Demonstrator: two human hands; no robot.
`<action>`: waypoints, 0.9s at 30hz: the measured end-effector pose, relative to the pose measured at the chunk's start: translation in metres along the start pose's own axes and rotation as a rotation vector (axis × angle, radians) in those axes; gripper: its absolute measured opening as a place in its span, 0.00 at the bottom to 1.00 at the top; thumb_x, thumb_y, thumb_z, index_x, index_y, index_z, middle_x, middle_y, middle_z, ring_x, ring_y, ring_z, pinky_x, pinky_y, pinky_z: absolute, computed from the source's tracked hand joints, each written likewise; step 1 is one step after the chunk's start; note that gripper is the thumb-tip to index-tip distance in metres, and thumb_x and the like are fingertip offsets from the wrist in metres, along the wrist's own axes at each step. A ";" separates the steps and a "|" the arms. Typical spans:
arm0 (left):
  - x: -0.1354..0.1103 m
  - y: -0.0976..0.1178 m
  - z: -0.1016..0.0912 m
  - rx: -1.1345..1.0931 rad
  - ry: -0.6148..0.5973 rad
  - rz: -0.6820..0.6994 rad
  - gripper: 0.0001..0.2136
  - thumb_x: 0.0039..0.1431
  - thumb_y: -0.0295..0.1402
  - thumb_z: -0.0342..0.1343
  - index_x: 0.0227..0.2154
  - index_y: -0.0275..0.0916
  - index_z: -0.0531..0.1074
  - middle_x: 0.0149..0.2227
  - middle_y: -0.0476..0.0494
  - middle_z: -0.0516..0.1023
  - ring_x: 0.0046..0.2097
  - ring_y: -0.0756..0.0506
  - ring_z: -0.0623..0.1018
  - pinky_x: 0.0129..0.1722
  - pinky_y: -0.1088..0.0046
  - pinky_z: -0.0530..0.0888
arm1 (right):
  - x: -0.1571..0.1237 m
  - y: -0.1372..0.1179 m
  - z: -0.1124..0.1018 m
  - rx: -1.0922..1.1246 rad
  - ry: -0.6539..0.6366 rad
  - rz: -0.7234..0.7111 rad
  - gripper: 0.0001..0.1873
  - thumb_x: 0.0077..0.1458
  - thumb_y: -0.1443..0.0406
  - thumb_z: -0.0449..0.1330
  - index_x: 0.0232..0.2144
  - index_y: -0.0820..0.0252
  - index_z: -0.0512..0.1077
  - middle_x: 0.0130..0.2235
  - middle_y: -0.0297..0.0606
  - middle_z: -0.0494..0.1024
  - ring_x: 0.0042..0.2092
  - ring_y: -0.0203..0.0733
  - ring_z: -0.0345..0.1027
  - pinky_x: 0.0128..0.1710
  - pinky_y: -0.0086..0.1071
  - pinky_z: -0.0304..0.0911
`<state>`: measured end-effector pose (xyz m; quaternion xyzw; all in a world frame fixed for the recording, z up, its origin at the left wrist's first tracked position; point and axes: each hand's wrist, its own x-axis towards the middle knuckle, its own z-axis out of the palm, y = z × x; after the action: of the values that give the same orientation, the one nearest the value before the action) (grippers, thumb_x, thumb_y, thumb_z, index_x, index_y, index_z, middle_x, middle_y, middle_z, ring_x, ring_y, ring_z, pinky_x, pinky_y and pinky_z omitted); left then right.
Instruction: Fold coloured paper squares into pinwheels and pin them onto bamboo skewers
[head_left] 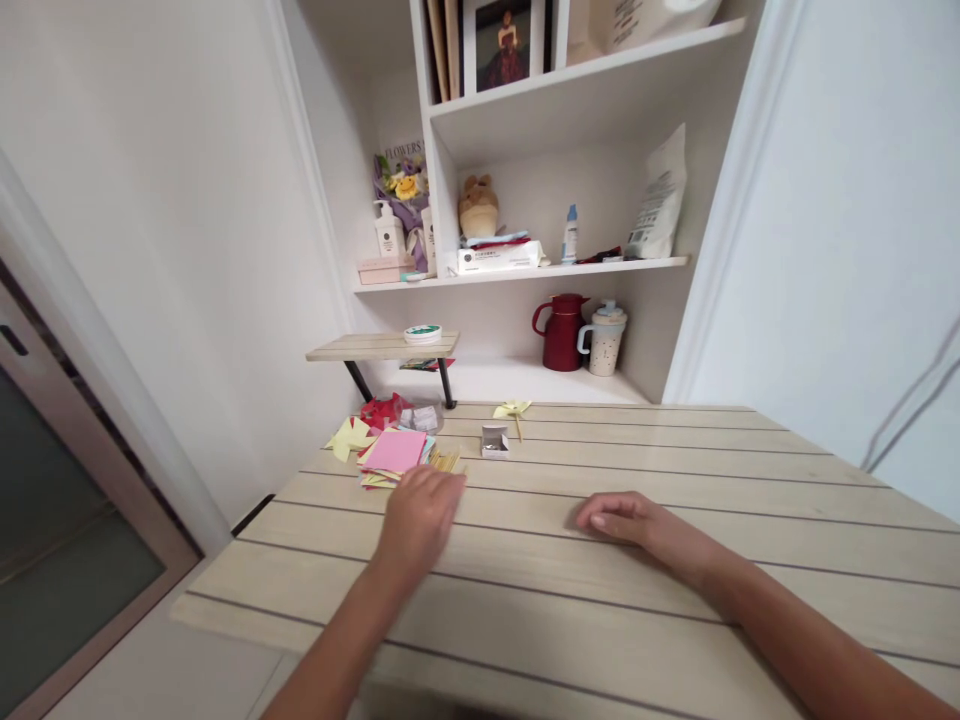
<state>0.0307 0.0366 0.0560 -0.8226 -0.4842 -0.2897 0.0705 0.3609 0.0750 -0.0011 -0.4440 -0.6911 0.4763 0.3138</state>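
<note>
Left hand (424, 510): at near end of yellowish sticks (444, 461); fingertips hidden, cannot tell if pinching.
Right hand (626, 518): on or just above table (675, 620), fingers loosely curled, not clenched.
Sticks: just right of paper stack (377, 482), pink sheet (397, 450) on top.
Small box (495, 450): flap up, right of sticks.
Yellow pinwheel (513, 408): behind box, slightly right.
</note>
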 end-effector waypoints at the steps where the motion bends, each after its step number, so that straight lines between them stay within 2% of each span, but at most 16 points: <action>1: 0.003 -0.012 -0.004 0.084 0.032 0.007 0.19 0.68 0.30 0.41 0.47 0.42 0.78 0.45 0.39 0.82 0.48 0.41 0.78 0.56 0.56 0.69 | 0.001 0.001 0.000 0.027 0.002 0.015 0.23 0.54 0.46 0.61 0.37 0.59 0.80 0.41 0.42 0.81 0.43 0.48 0.72 0.48 0.40 0.65; 3: 0.009 -0.034 -0.013 0.210 0.068 0.014 0.20 0.67 0.27 0.41 0.51 0.42 0.75 0.51 0.39 0.79 0.54 0.41 0.75 0.61 0.56 0.65 | 0.003 0.002 0.002 0.062 -0.035 0.031 0.23 0.55 0.46 0.60 0.38 0.58 0.79 0.41 0.42 0.81 0.43 0.48 0.72 0.48 0.40 0.64; 6: 0.019 -0.061 -0.023 0.359 0.039 -0.054 0.22 0.64 0.26 0.45 0.59 0.44 0.69 0.65 0.39 0.66 0.67 0.39 0.62 0.66 0.52 0.54 | 0.007 0.005 0.005 -0.005 -0.048 0.025 0.23 0.55 0.45 0.60 0.38 0.58 0.79 0.40 0.41 0.81 0.43 0.49 0.71 0.48 0.40 0.64; 9: 0.027 -0.091 -0.026 0.437 -0.137 -0.175 0.23 0.61 0.26 0.51 0.58 0.44 0.69 0.69 0.37 0.57 0.71 0.37 0.51 0.66 0.45 0.49 | 0.008 0.006 0.007 -0.061 -0.039 0.015 0.23 0.55 0.46 0.59 0.38 0.57 0.80 0.41 0.41 0.81 0.43 0.49 0.71 0.48 0.40 0.63; 12: 0.026 -0.124 -0.022 0.401 -0.384 -0.330 0.22 0.62 0.33 0.52 0.59 0.45 0.68 0.69 0.35 0.56 0.72 0.33 0.47 0.62 0.37 0.51 | 0.008 0.004 0.008 -0.063 -0.031 0.025 0.23 0.56 0.46 0.58 0.38 0.57 0.79 0.41 0.40 0.81 0.43 0.49 0.71 0.48 0.40 0.63; 14: 0.021 -0.141 -0.018 0.392 -0.431 -0.354 0.22 0.62 0.33 0.51 0.59 0.46 0.68 0.69 0.36 0.56 0.71 0.32 0.49 0.61 0.35 0.51 | 0.007 0.003 0.008 -0.065 -0.031 0.028 0.22 0.56 0.47 0.59 0.38 0.57 0.79 0.41 0.40 0.81 0.43 0.49 0.71 0.48 0.40 0.63; 17: 0.012 -0.156 -0.015 0.414 -0.334 -0.310 0.20 0.61 0.28 0.48 0.55 0.48 0.72 0.66 0.38 0.64 0.69 0.35 0.57 0.61 0.38 0.51 | 0.008 0.003 0.008 -0.068 -0.029 0.025 0.22 0.57 0.47 0.58 0.38 0.57 0.79 0.41 0.41 0.81 0.43 0.49 0.71 0.48 0.41 0.63; 21: 0.006 -0.158 -0.017 0.431 -0.172 -0.269 0.15 0.62 0.30 0.48 0.43 0.49 0.79 0.57 0.41 0.76 0.63 0.37 0.66 0.63 0.42 0.50 | 0.010 0.007 0.008 -0.076 -0.026 0.003 0.23 0.56 0.46 0.58 0.37 0.57 0.80 0.40 0.40 0.81 0.43 0.50 0.72 0.48 0.41 0.64; 24: 0.007 -0.155 -0.022 0.425 -0.123 -0.238 0.12 0.60 0.31 0.50 0.36 0.47 0.79 0.55 0.42 0.78 0.61 0.38 0.69 0.63 0.45 0.49 | 0.011 0.009 0.007 -0.080 -0.031 0.002 0.24 0.56 0.45 0.58 0.37 0.57 0.80 0.40 0.40 0.81 0.43 0.50 0.72 0.48 0.40 0.64; 27: 0.008 -0.148 -0.026 0.384 -0.128 -0.212 0.09 0.56 0.29 0.53 0.33 0.46 0.79 0.57 0.43 0.76 0.61 0.38 0.68 0.64 0.46 0.49 | 0.011 0.009 0.008 -0.082 -0.038 0.001 0.24 0.56 0.45 0.58 0.37 0.57 0.79 0.40 0.40 0.81 0.44 0.50 0.72 0.49 0.40 0.64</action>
<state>-0.1010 0.1096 0.0575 -0.7552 -0.6178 -0.1450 0.1641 0.3529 0.0833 -0.0120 -0.4480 -0.7156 0.4558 0.2819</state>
